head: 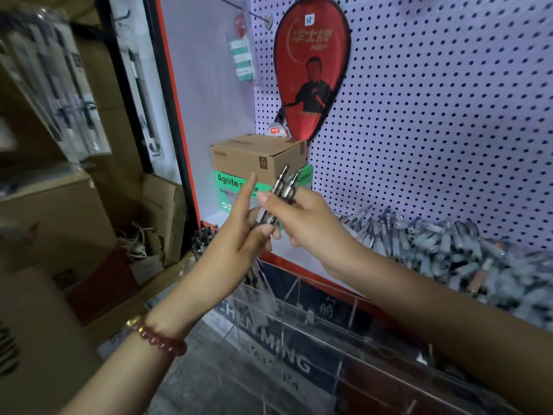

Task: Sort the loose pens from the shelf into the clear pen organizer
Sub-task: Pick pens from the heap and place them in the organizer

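R hand [305,223] grip clamped on two pens [282,184], thumb over barrels, tips pointing up. L hand [239,232] grip curled on their lower ends, index finger straight up. Both held above shelf [287,250] edge. Pile of loose pens [434,244] lies on shelf at right, w/ clear pen organizer [299,324] below, in front.

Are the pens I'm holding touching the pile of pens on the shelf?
Apart. Head view: the held pens are raised in the right hand, clear of the pen pile lying on the shelf.
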`<action>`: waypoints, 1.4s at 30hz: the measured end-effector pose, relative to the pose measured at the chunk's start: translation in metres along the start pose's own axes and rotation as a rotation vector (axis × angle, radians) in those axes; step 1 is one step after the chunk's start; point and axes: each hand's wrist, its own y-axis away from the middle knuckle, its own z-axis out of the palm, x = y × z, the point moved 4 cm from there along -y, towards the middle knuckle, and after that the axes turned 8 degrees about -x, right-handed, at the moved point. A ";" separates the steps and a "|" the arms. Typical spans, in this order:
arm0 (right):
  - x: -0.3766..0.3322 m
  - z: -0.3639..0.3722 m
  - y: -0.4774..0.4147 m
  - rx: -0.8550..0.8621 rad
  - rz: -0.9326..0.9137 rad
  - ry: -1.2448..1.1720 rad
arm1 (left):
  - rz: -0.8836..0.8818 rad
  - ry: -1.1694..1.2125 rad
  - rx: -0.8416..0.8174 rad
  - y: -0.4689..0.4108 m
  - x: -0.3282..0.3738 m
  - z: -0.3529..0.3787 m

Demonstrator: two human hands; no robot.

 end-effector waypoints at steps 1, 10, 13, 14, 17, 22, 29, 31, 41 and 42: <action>0.000 -0.002 -0.003 0.045 -0.061 0.045 | -0.012 0.017 -0.001 0.000 -0.003 -0.004; 0.010 -0.008 -0.022 -0.066 -0.064 0.609 | -0.182 -0.413 0.191 0.001 -0.023 -0.042; 0.019 0.000 -0.022 -0.159 0.023 0.742 | -0.201 -0.490 0.107 0.002 -0.028 -0.038; 0.022 0.003 -0.021 -0.191 0.059 0.764 | -0.201 -0.512 0.088 0.003 -0.029 -0.037; 0.035 0.009 -0.017 -0.217 0.137 0.828 | -0.216 -0.543 0.068 0.005 -0.031 -0.033; 0.051 0.011 -0.013 -0.185 0.192 0.871 | -0.242 -0.593 0.032 0.009 -0.033 -0.029; 0.047 0.021 -0.009 -0.238 0.162 0.974 | -0.309 -0.609 -0.025 0.013 -0.036 -0.022; 0.050 0.022 -0.009 -0.321 0.186 0.970 | -0.337 -0.628 -0.045 0.013 -0.038 -0.020; 0.049 0.019 -0.006 -0.558 0.312 0.764 | -0.294 -0.524 0.019 0.014 -0.041 -0.022; 0.050 0.020 -0.006 -0.525 0.285 0.778 | -0.289 -0.520 0.024 0.014 -0.041 -0.022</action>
